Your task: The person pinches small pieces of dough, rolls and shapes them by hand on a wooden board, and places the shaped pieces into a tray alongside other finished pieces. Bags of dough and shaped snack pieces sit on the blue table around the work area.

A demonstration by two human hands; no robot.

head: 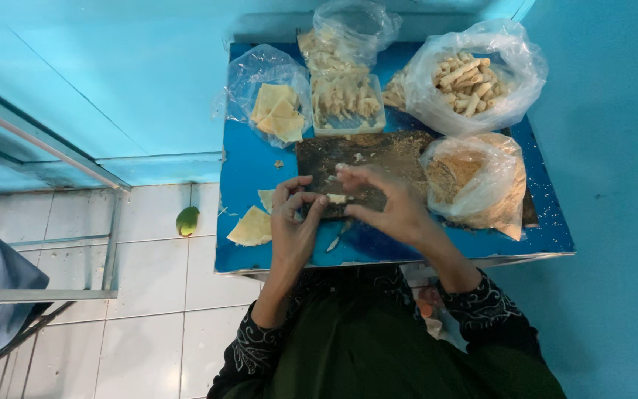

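My left hand [295, 225] and my right hand [384, 203] meet over the near edge of a dark cutting board [378, 159] on a small blue table [249, 166]. Between their fingertips they pinch a small pale roll of dough [337, 198], each hand holding one end. A few flat pale wrapper sheets [251, 227] lie on the table just left of my left hand. A thin knife-like piece [336, 238] lies on the table below the hands.
At the back stand a clear bag of wrapper sheets [275, 111], a plastic tub of rolls [347, 100], a bag of finished rolls [470, 81] and a bag of brown crumbs [474, 181]. A green fruit [187, 220] lies on the tiled floor at left.
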